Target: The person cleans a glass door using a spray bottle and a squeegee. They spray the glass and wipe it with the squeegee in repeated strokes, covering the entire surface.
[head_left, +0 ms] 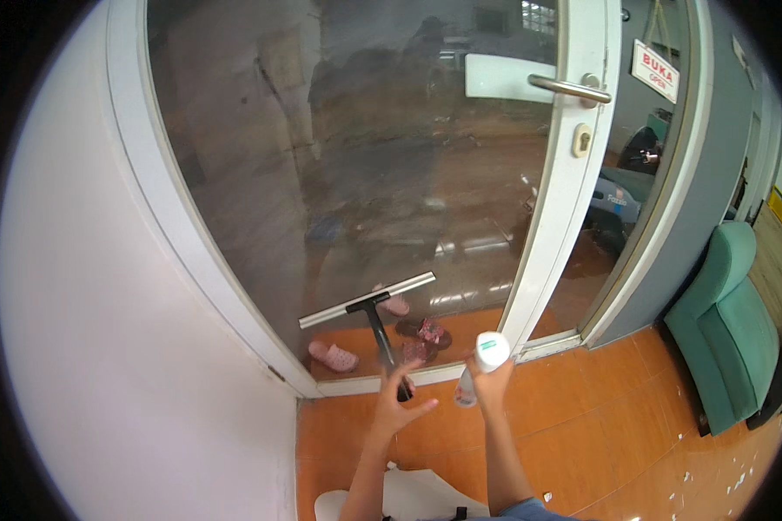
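My left hand [394, 404] is around the lower handle of a window squeegee [379, 332]; its thumb and forefinger stand apart and are blurred, while other fingers seem curled on the grip. The squeegee's long pale blade tilts up to the right in front of the door's glass pane [391, 195]. Whether the blade touches the glass I cannot tell. My right hand [492, 384] grips a bottle with a broad white top [492, 352], seen from above near the door's lower right corner. Its clear lower part shows below my fingers.
The white-framed door has a metal lever handle [570, 88] and a lock below it. Pink clogs [333, 357] and patterned footwear [432, 333] show through the glass. A white wall [169, 325] borders the left. A green padded chair [733, 338] stands right, with white scraps on the floor.
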Demonstrator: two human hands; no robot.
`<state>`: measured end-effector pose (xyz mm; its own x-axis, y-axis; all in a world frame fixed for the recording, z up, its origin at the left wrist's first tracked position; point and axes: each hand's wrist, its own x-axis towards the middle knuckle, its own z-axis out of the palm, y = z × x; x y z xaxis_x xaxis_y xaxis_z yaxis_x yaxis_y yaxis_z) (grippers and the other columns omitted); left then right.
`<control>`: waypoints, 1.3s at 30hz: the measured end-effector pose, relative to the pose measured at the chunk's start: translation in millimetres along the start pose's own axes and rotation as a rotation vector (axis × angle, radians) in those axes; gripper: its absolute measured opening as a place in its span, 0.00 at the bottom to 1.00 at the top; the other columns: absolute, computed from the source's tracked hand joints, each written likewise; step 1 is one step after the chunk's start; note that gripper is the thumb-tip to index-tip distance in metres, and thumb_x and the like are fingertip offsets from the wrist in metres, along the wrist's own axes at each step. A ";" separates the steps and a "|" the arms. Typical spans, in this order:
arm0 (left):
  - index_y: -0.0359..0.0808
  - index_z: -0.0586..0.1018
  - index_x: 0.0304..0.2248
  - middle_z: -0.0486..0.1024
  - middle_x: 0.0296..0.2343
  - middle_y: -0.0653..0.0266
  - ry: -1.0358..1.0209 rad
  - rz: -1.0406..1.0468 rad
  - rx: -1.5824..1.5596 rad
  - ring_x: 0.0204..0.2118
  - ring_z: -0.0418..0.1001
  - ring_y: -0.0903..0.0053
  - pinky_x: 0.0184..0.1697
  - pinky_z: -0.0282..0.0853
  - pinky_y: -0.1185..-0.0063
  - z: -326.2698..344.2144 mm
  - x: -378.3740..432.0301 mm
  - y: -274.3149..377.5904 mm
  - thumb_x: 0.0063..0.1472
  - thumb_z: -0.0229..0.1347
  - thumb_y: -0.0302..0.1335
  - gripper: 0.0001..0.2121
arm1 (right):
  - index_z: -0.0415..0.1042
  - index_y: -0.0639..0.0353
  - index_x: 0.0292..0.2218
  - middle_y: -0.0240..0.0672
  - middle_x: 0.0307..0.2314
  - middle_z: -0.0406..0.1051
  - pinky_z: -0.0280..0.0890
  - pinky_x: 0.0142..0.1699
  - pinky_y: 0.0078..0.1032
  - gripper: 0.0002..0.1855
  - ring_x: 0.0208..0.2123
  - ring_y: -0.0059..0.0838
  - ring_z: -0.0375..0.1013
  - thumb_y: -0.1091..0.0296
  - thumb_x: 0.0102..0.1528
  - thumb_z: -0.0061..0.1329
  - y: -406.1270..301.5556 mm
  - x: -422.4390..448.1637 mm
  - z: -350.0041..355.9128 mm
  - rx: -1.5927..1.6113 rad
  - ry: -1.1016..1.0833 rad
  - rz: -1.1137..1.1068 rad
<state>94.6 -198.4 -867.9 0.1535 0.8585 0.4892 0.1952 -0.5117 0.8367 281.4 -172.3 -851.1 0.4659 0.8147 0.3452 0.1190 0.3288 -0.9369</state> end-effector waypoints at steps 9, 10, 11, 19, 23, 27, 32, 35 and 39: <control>0.34 0.69 0.44 0.71 0.40 0.56 -0.193 -0.017 0.195 0.43 0.71 0.62 0.43 0.67 0.71 47.0 32.4 2.4 0.33 0.69 0.34 0.35 | 0.63 0.60 0.46 0.34 0.41 0.64 0.60 0.48 0.28 0.36 0.46 0.28 0.62 0.52 0.41 0.63 -53.4 0.0 11.7 -0.152 -0.490 -0.268; 0.34 0.70 0.41 0.71 0.39 0.58 -0.111 0.015 0.059 0.40 0.72 0.66 0.41 0.67 0.73 49.3 33.8 5.8 0.34 0.69 0.34 0.32 | 0.61 0.59 0.48 0.34 0.43 0.62 0.58 0.49 0.29 0.39 0.48 0.29 0.59 0.47 0.40 0.61 -52.0 4.5 8.6 0.126 -0.567 -0.127; 0.34 0.70 0.41 0.72 0.38 0.59 -0.109 -0.013 0.010 0.39 0.72 0.67 0.41 0.67 0.73 46.7 36.0 10.0 0.35 0.68 0.32 0.31 | 0.60 0.58 0.50 0.33 0.44 0.60 0.57 0.51 0.29 0.42 0.50 0.30 0.57 0.43 0.40 0.59 -51.5 12.3 4.7 0.405 -0.636 0.020; 0.34 0.70 0.40 0.72 0.34 0.61 -0.168 0.039 0.091 0.37 0.72 0.72 0.40 0.68 0.74 34.6 50.8 6.9 0.33 0.69 0.33 0.32 | 0.63 0.59 0.48 0.36 0.39 0.68 0.62 0.46 0.24 0.19 0.42 0.24 0.67 0.61 0.56 0.45 -28.6 53.9 18.8 0.406 -0.765 0.273; 0.34 0.68 0.42 0.72 0.34 0.62 -0.153 0.046 0.111 0.37 0.72 0.73 0.40 0.67 0.76 40.0 55.3 -4.0 0.34 0.69 0.32 0.33 | 0.65 0.60 0.45 0.32 0.29 0.70 0.63 0.37 0.16 0.13 0.31 0.18 0.69 0.72 0.57 0.44 -15.6 58.8 42.0 0.580 -0.697 0.279; 0.33 0.66 0.45 0.71 0.34 0.62 -0.111 -0.009 0.034 0.36 0.71 0.77 0.39 0.67 0.77 33.5 48.0 -30.5 0.36 0.68 0.30 0.35 | 0.64 0.63 0.46 0.29 0.25 0.67 0.63 0.33 0.15 0.15 0.26 0.17 0.66 0.66 0.59 0.42 -32.2 80.1 52.6 0.617 -0.443 0.188; 0.33 0.71 0.35 0.70 0.34 0.61 0.018 0.109 -0.081 0.35 0.71 0.76 0.38 0.67 0.77 20.0 59.9 -2.9 0.37 0.67 0.26 0.23 | 0.65 0.61 0.41 0.26 0.20 0.63 0.58 0.21 0.14 0.15 0.17 0.14 0.61 0.58 0.60 0.41 -47.6 137.6 56.5 0.518 -0.260 0.029; 0.33 0.71 0.33 0.71 0.33 0.60 0.034 0.040 -0.118 0.35 0.71 0.74 0.39 0.67 0.76 15.0 60.2 -5.2 0.37 0.66 0.25 0.21 | 0.65 0.58 0.35 0.26 0.16 0.60 0.52 0.17 0.13 0.16 0.14 0.14 0.57 0.53 0.60 0.38 -43.2 161.9 60.8 0.429 -0.239 -0.047; 0.33 0.71 0.33 0.72 0.31 0.60 0.065 -0.063 -0.173 0.35 0.71 0.74 0.39 0.67 0.76 10.1 59.1 -11.0 0.37 0.66 0.25 0.21 | 0.61 0.55 0.25 0.25 0.12 0.57 0.48 0.15 0.13 0.20 0.11 0.13 0.53 0.48 0.60 0.37 -28.6 158.8 70.1 0.452 -0.283 0.008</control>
<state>111.3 -142.4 -850.7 0.0819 0.8918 0.4449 0.0320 -0.4485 0.8932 290.5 -18.9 -765.5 0.2027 0.8947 0.3981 -0.3028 0.4439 -0.8434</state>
